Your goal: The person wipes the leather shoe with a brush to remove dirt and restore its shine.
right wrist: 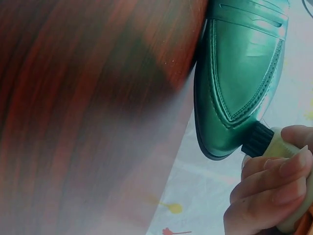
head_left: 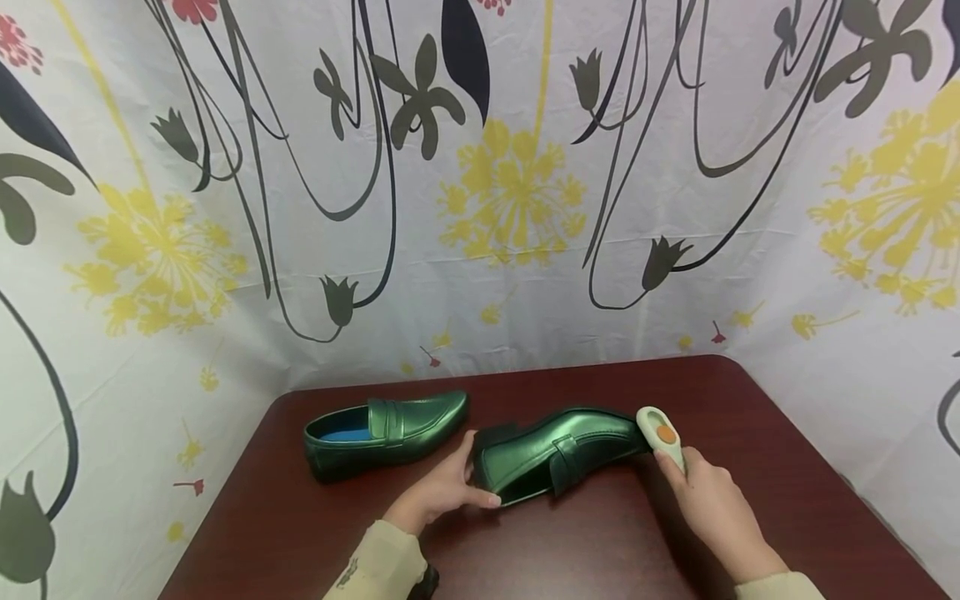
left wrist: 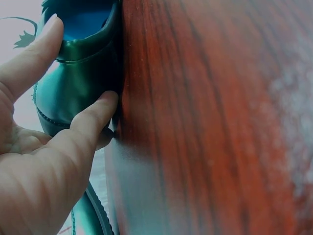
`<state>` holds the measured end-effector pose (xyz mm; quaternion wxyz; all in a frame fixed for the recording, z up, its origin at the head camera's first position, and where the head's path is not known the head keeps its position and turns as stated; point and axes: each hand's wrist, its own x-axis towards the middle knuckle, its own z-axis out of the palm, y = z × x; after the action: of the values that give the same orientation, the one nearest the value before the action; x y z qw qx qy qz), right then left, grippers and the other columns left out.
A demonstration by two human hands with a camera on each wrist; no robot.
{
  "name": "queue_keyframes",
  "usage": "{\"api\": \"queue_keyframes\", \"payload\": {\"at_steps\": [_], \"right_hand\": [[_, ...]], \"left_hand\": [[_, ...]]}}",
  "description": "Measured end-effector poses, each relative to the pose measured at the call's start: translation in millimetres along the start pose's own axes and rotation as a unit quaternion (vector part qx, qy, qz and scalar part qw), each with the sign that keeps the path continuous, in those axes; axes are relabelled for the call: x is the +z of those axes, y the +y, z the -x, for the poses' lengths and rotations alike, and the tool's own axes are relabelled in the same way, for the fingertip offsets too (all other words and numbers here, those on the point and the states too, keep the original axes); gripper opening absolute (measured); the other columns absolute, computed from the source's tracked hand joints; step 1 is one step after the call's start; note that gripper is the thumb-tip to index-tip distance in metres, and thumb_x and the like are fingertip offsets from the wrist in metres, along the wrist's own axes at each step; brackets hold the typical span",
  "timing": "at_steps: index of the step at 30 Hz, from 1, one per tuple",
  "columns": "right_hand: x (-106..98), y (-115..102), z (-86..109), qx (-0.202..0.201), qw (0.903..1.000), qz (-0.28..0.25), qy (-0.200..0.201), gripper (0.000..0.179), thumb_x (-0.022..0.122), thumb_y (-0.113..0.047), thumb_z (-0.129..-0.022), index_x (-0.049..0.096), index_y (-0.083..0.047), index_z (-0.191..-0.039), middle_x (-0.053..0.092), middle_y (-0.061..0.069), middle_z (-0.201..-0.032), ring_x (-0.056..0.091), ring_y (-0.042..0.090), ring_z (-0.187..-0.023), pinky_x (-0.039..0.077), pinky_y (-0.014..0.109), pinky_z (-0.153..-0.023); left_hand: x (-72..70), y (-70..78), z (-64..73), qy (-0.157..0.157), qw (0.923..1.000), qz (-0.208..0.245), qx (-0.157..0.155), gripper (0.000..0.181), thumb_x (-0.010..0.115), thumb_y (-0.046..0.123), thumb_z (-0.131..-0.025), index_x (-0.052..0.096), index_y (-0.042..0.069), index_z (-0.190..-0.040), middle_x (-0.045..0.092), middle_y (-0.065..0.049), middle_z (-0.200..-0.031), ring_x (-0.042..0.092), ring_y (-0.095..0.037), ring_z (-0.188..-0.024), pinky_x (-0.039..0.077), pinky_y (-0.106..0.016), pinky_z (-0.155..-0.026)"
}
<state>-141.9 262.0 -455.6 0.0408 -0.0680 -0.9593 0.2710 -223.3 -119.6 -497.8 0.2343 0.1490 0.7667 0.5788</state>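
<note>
A shiny green loafer (head_left: 596,429) is tipped with its opening toward me, toe to the right. My left hand (head_left: 446,486) grips it by the heel; in the left wrist view the thumb (left wrist: 41,54) lies at the collar and the fingers go round the heel's back. Pinched in my right hand (head_left: 716,510) is a small brush (head_left: 651,418) with a pale handle and an orange oval on it. The right wrist view shows its dark bristles (right wrist: 257,139) against the side of the loafer's toe.
Another green loafer (head_left: 427,429) with a blue insole stands upright at the back left, toe to the right. The dark red-brown table (head_left: 577,542) has a glossy top. Behind it and on both sides hangs a white flower-printed cloth (head_left: 420,225).
</note>
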Motion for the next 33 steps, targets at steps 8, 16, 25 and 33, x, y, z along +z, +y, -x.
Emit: {"api": "queue_keyframes", "payload": {"at_steps": [8, 16, 25, 33], "right_hand": [[0.1, -7.6, -4.4, -0.006, 1.0, -0.001, 0.0, 0.06, 0.035, -0.057, -0.106, 0.053, 0.0, -0.109, 0.056, 0.01, -0.074, 0.056, 0.028, -0.069, 0.043, 0.044, -0.057], [0.3, -11.6, -7.6, -0.008, 0.9999, -0.006, -0.005, 0.062, 0.036, -0.055, -0.106, 0.054, 0.003, -0.114, 0.054, 0.008, -0.071, 0.055, 0.026, -0.067, 0.044, 0.042, -0.057], [0.3, -13.0, -11.8, -0.007, 0.9998, -0.008, -0.02, 0.062, 0.035, -0.056, -0.106, 0.053, 0.002, -0.111, 0.05, 0.007, -0.07, 0.053, 0.024, -0.067, 0.042, 0.039, -0.057], [0.8, -17.5, -14.1, -0.011, 0.9995, -0.012, -0.027, 0.065, 0.035, -0.058, -0.105, 0.053, 0.003, -0.117, 0.055, 0.008, -0.075, 0.056, 0.025, -0.069, 0.044, 0.04, -0.059]], "left_hand": [[-0.4, 0.6, 0.8, 0.001, 1.0, -0.008, 0.002, 0.122, 0.087, 0.012, -0.079, -0.002, 0.012, -0.164, 0.002, -0.012, -0.171, 0.015, -0.041, -0.155, 0.032, -0.052, -0.119], [-1.4, 1.7, 0.3, -0.001, 0.9999, -0.005, -0.009, 0.124, 0.087, 0.011, -0.079, -0.004, 0.011, -0.163, -0.003, -0.014, -0.171, 0.015, -0.042, -0.154, 0.034, -0.051, -0.118], [0.1, 0.2, -0.3, 0.001, 0.9999, -0.003, -0.011, 0.125, 0.087, 0.011, -0.079, -0.006, 0.011, -0.163, -0.006, -0.014, -0.171, 0.014, -0.042, -0.154, 0.035, -0.05, -0.118], [2.2, 0.7, 1.5, 0.008, 0.9996, -0.008, -0.025, 0.125, 0.087, 0.013, -0.08, -0.006, 0.012, -0.163, -0.009, -0.014, -0.171, 0.014, -0.043, -0.154, 0.035, -0.051, -0.118]]}}
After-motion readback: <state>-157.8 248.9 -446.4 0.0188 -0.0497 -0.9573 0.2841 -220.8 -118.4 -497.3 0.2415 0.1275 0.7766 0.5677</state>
